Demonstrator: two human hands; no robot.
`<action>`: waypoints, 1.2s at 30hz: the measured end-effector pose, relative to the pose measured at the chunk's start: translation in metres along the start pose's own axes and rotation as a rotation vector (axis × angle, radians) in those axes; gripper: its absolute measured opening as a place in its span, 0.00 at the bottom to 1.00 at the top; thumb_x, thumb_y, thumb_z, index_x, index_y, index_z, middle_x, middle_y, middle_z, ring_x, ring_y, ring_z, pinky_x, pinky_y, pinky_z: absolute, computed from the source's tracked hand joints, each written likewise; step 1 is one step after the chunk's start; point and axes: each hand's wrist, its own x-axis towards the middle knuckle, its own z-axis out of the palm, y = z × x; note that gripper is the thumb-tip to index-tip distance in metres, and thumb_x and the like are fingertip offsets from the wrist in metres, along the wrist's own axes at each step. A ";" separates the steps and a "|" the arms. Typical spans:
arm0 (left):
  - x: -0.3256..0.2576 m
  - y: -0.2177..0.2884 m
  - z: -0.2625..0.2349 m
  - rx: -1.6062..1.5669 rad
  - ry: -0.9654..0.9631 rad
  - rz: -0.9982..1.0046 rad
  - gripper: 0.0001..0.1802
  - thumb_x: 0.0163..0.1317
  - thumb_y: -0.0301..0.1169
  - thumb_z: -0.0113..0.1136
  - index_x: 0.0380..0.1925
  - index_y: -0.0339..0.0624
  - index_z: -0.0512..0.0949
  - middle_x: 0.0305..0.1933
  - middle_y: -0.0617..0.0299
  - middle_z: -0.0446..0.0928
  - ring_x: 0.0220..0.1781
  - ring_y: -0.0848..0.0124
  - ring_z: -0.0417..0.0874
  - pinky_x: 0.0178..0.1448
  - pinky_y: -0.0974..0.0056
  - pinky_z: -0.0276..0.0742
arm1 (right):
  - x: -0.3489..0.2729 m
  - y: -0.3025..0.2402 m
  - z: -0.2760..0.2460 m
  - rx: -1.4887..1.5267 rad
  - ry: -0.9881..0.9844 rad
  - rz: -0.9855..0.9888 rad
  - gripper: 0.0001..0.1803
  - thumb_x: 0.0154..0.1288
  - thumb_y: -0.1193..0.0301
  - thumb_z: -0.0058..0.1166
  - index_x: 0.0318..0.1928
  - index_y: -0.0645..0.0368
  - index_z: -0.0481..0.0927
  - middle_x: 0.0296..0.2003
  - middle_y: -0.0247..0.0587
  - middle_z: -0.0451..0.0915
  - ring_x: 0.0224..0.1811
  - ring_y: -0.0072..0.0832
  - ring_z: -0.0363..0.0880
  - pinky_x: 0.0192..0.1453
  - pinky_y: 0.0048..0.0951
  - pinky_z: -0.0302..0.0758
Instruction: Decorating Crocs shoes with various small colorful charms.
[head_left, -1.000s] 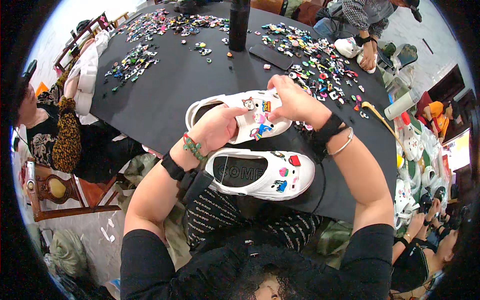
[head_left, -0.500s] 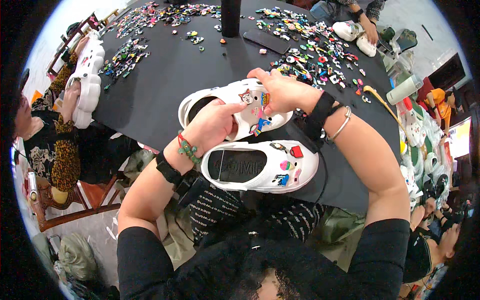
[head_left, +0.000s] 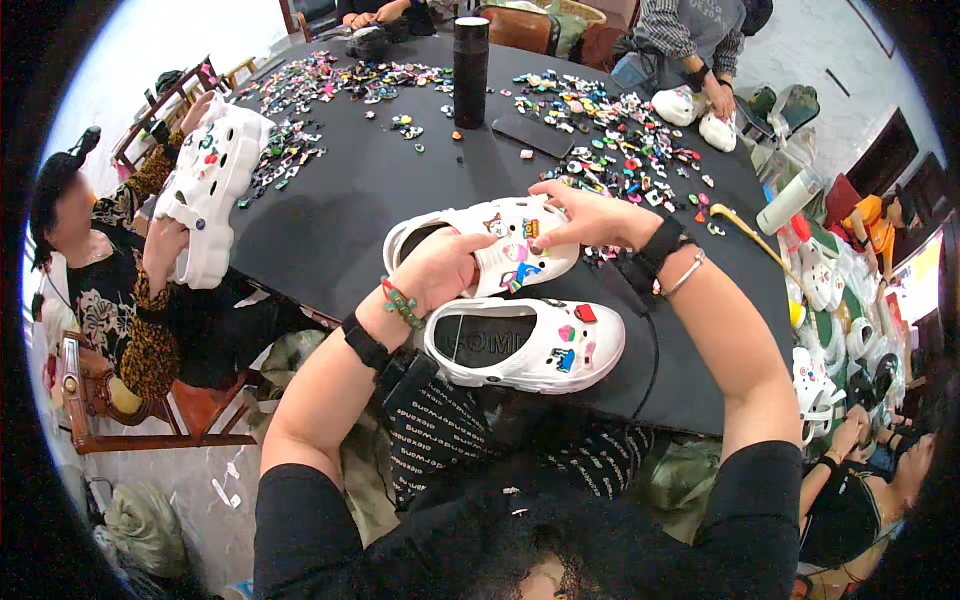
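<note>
A white clog [head_left: 513, 211] dotted with charms is held up just over the black table. My left hand [head_left: 440, 268] grips its near side, with the thumb laid across the upper beside a dog-face charm [head_left: 496, 226]. My right hand [head_left: 600, 215] is closed on the toe end, its thumb pressed by the charms and its fingers at the far edge. A blue charm [head_left: 520, 273] sits low on the same upper. Nearer me lies a second white clog [head_left: 600, 350], its toe pointing right, with several charms including a red one [head_left: 585, 315]. Neither hand touches it.
Loose colourful charms [head_left: 640, 130] spread over the far table. A black bottle [head_left: 470, 75] and a dark phone [head_left: 532, 135] stand and lie there. At left, a co-worker holds a white clog [head_left: 212, 190]; another's hands handle white bundles [head_left: 716, 130] at far right. A wooden stick [head_left: 745, 228] lies right.
My view has tilted upward, showing more of the table's far side. Both hands stay on the clog. The co-worker's clog at left now turns its charm-covered upper toward me.
</note>
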 end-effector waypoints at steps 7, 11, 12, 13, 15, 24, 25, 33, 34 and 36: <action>-0.022 0.020 0.009 0.104 0.128 0.067 0.15 0.73 0.32 0.48 0.49 0.30 0.74 0.44 0.51 0.82 0.43 0.62 0.85 0.50 0.59 0.83 | -0.028 -0.067 0.017 -0.226 0.328 -0.357 0.25 0.55 0.60 0.70 0.48 0.62 0.79 0.44 0.49 0.79 0.47 0.40 0.81 0.50 0.38 0.78; -0.036 0.025 0.002 0.212 0.196 0.060 0.14 0.73 0.33 0.49 0.49 0.34 0.75 0.43 0.54 0.83 0.41 0.65 0.86 0.46 0.61 0.84 | -0.039 -0.087 0.057 -0.486 0.058 -0.578 0.28 0.55 0.65 0.70 0.53 0.61 0.75 0.49 0.49 0.76 0.48 0.42 0.80 0.52 0.37 0.76; -0.040 0.025 0.003 0.251 0.231 0.068 0.14 0.73 0.33 0.49 0.49 0.35 0.76 0.43 0.55 0.83 0.41 0.66 0.86 0.44 0.62 0.84 | -0.040 -0.089 0.066 -0.522 0.016 -0.596 0.29 0.55 0.66 0.69 0.55 0.61 0.73 0.51 0.50 0.74 0.51 0.44 0.78 0.54 0.39 0.76; -0.042 0.026 0.007 0.257 0.226 0.061 0.14 0.73 0.33 0.49 0.49 0.35 0.76 0.43 0.55 0.83 0.41 0.66 0.86 0.44 0.62 0.84 | -0.043 -0.093 0.072 -0.560 -0.019 -0.605 0.31 0.54 0.66 0.69 0.56 0.62 0.71 0.52 0.51 0.73 0.54 0.46 0.77 0.56 0.41 0.75; -0.040 0.027 0.019 0.280 0.237 0.092 0.12 0.73 0.33 0.50 0.47 0.37 0.74 0.43 0.57 0.81 0.44 0.67 0.85 0.45 0.64 0.81 | -0.049 -0.093 0.082 -0.698 -0.003 -0.493 0.17 0.54 0.74 0.60 0.45 0.65 0.74 0.44 0.53 0.77 0.44 0.48 0.82 0.45 0.47 0.80; -0.075 0.020 0.039 0.602 0.283 0.330 0.20 0.71 0.29 0.55 0.58 0.26 0.73 0.49 0.54 0.81 0.51 0.70 0.82 0.58 0.67 0.77 | -0.003 -0.076 0.109 -0.975 0.105 -0.448 0.09 0.56 0.68 0.56 0.31 0.57 0.87 0.33 0.43 0.85 0.34 0.38 0.86 0.33 0.42 0.80; -0.082 0.023 0.040 0.762 0.278 0.361 0.22 0.71 0.32 0.56 0.58 0.24 0.71 0.54 0.48 0.80 0.54 0.66 0.82 0.60 0.65 0.76 | -0.006 -0.079 0.110 -1.008 0.083 -0.409 0.10 0.57 0.66 0.56 0.33 0.52 0.89 0.36 0.39 0.87 0.38 0.35 0.87 0.36 0.42 0.81; -0.104 0.028 0.033 0.706 0.431 0.780 0.15 0.74 0.30 0.51 0.51 0.28 0.77 0.50 0.48 0.82 0.52 0.64 0.83 0.61 0.61 0.76 | -0.062 -0.073 0.086 -0.900 0.283 -0.502 0.06 0.52 0.73 0.56 0.26 0.63 0.84 0.26 0.49 0.84 0.31 0.43 0.86 0.36 0.40 0.82; -0.105 0.028 0.027 0.692 0.409 0.853 0.15 0.74 0.30 0.50 0.50 0.27 0.77 0.51 0.49 0.82 0.51 0.64 0.83 0.61 0.61 0.76 | -0.078 -0.074 0.076 -0.881 0.289 -0.485 0.07 0.54 0.73 0.54 0.29 0.64 0.83 0.29 0.49 0.83 0.36 0.42 0.85 0.41 0.40 0.81; -0.104 0.026 0.024 0.758 0.484 0.872 0.14 0.74 0.29 0.50 0.49 0.28 0.78 0.51 0.50 0.82 0.52 0.65 0.83 0.61 0.62 0.76 | -0.115 -0.073 0.053 -0.926 0.315 -0.449 0.08 0.58 0.73 0.53 0.37 0.63 0.78 0.36 0.48 0.80 0.42 0.43 0.81 0.45 0.41 0.79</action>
